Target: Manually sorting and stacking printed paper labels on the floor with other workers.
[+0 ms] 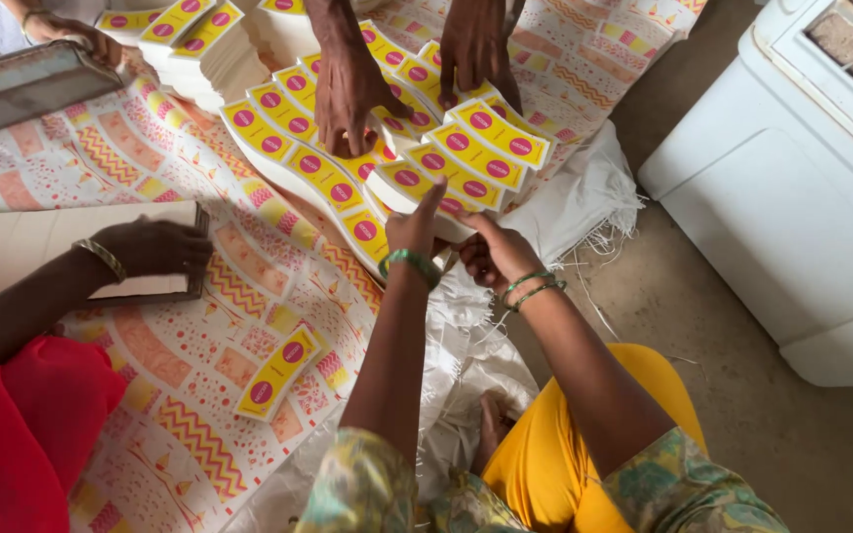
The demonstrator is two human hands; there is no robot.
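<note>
Fingers of the left hand [415, 229] are pinching the near edge of a stack of yellow labels [425, 186], thumb raised against the top sheet, while the right hand [491, 255] is curling in just beside it, fingertips tucked under the stack's lower corner so it looks to be gripping from below. That stack is lying on the patterned cloth [199, 434], at the near end of a fan of similar stacks. Each stack looks light and thin-sheeted, glossy enough that the top labels might be sliding over one another, and the whole bundle is probably bending if lifted by one corner. Taking it by both long edges, thumb on top and fingers beneath, seems the safest hold. Across the cloth, two other hands [348, 94] are pressing down on neighbouring stacks, and a single loose label [276, 372] is lying apart.
</note>
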